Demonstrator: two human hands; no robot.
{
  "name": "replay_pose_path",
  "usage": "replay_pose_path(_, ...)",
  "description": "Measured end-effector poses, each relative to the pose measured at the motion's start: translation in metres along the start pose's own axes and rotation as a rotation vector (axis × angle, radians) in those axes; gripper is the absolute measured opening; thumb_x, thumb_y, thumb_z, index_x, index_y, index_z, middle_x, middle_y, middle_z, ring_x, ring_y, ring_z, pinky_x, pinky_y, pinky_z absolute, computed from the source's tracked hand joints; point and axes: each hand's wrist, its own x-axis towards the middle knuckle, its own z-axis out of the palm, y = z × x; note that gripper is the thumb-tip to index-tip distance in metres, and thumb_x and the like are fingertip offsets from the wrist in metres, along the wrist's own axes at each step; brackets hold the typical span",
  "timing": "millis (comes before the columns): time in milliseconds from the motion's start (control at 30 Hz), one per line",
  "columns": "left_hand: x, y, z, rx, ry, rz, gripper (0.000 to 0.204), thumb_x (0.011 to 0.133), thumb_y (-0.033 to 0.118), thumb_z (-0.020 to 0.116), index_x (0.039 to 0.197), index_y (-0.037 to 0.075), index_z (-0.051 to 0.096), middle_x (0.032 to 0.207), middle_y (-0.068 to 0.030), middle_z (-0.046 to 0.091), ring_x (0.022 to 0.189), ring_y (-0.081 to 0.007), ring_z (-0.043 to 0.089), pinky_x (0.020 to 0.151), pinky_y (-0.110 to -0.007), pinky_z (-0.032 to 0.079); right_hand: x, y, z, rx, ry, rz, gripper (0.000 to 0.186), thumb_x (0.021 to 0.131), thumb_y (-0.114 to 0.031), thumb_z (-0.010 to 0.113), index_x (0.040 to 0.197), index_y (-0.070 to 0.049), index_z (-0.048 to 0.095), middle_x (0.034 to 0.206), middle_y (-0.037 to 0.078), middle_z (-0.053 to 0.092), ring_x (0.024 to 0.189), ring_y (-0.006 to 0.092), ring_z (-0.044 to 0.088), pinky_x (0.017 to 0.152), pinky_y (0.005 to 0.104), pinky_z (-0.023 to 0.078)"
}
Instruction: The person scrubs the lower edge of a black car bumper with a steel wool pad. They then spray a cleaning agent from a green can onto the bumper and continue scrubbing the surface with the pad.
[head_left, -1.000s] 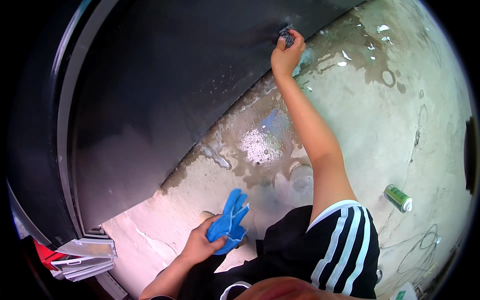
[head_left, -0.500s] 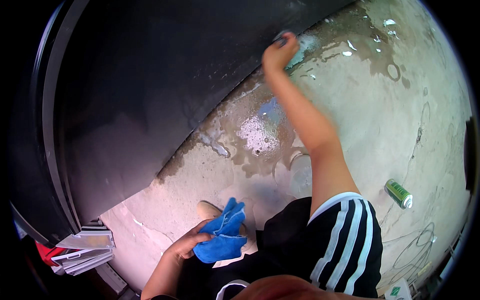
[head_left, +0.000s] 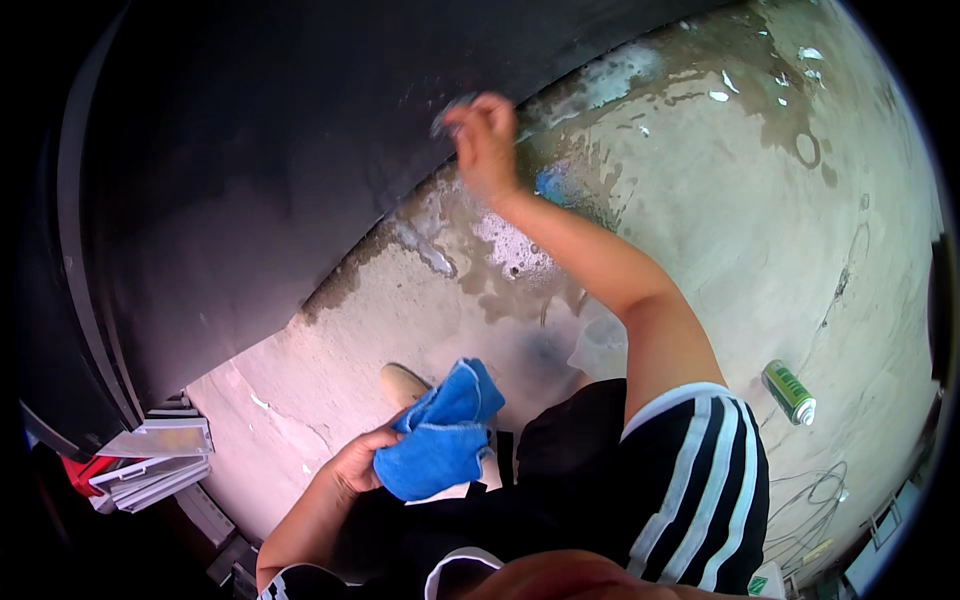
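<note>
A folded blue cloth [head_left: 440, 430] is gripped by my left hand [head_left: 365, 458], low in front of my body. My right arm reaches forward to a large black panel [head_left: 270, 170]. Near its lower edge, my right hand [head_left: 487, 150] presses a small dark grey, wiry-looking pad [head_left: 455, 115] against the black surface. Motion blur and the fingers partly hide the pad, so its exact kind is unclear. Faint streaks and specks mark the panel around it.
Wet patches and suds [head_left: 515, 245] spread over the concrete floor [head_left: 730, 240] along the panel's edge. A translucent container [head_left: 600, 345] stands by my leg. To the right lie a green spray can [head_left: 788, 392] and a loose cable [head_left: 810, 505]. Stacked pale trays [head_left: 155, 465] sit lower left.
My right hand has moved left and slightly down along the panel with the pad. The blue cloth in my left hand has shifted a little and shows more of its face.
</note>
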Motion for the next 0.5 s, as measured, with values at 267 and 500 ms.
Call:
replay_pose_path(267,-0.013,-0.008,0.006,0.047,0.033,0.08,0.082,0.077,0.022,0.06,0.148,0.007,0.022,0.139,-0.0162,0.044,0.122,-0.0277,0.05,0.101,-0.042,0.043,0.055,-0.013,-0.015,-0.142,0.327,-0.009,0.023,0.082,0.003,0.059,0.103,-0.006,0.055,0.112,0.015,0.042,0.097,0.0286,0.052,0.081,0.0344,0.047)
replay_pose_path(500,-0.007,-0.008,0.018,0.052,0.09,0.082,0.081,0.078,0.023,0.06,0.148,0.008,0.022,0.139,-0.0149,0.044,0.122,-0.0271,0.05,0.102,-0.04,0.042,-0.006,-0.026,0.016,0.114,-0.162,-0.161,0.029,0.079,0.001,0.063,0.104,-0.007,0.051,0.094,0.01,0.052,0.094,0.0279,0.056,0.072,0.0353,0.05)
